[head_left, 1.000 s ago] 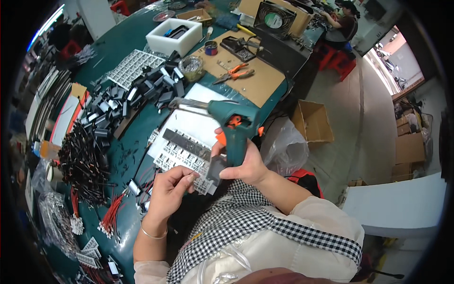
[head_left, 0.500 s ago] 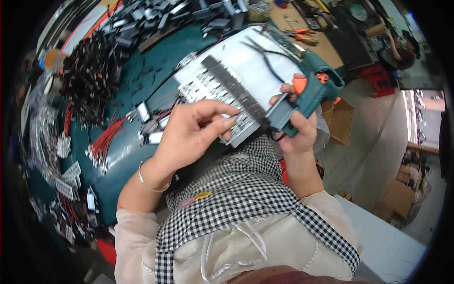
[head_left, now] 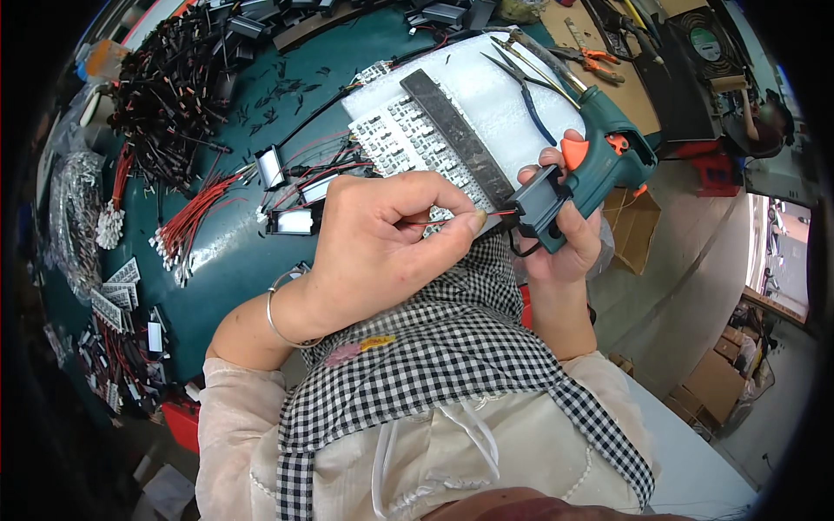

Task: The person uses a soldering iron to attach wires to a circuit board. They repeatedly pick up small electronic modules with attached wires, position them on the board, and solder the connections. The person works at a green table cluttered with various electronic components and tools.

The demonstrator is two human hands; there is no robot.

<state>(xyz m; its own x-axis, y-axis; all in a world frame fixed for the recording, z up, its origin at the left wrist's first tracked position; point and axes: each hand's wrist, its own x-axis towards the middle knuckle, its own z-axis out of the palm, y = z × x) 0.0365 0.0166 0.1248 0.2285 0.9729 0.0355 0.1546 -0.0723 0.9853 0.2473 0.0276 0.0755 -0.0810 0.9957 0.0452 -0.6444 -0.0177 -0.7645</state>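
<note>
My left hand [head_left: 382,239] is closed in a pinch on a thin red wire [head_left: 501,213], whose far end runs to a dark grey channel-shaped housing [head_left: 539,202]. My right hand [head_left: 572,247] grips that housing between thumb and fingers. Against the same hand lies the handle of a green soldering gun [head_left: 608,130] with an orange trigger; how far the palm wraps it is hidden. Left of the housing, a panel of small white circuit boards [head_left: 404,130] lies under a dark flat bar [head_left: 456,135]. Blue-handled pliers [head_left: 532,108] rest on a white foam sheet [head_left: 499,143] beyond.
Red wires with white connectors [head_left: 204,213], small grey housings [head_left: 269,168] and a heap of black cables [head_left: 165,122] cover the green tabletop [head_left: 230,286]. Orange-handled pliers [head_left: 591,59] lie at the far right. A cardboard box [head_left: 638,230] stands below on the right.
My left hand has moved right to the housing, and the red wire now shows between its fingertips and the housing. The view has shifted slightly; my right hand keeps its grip.
</note>
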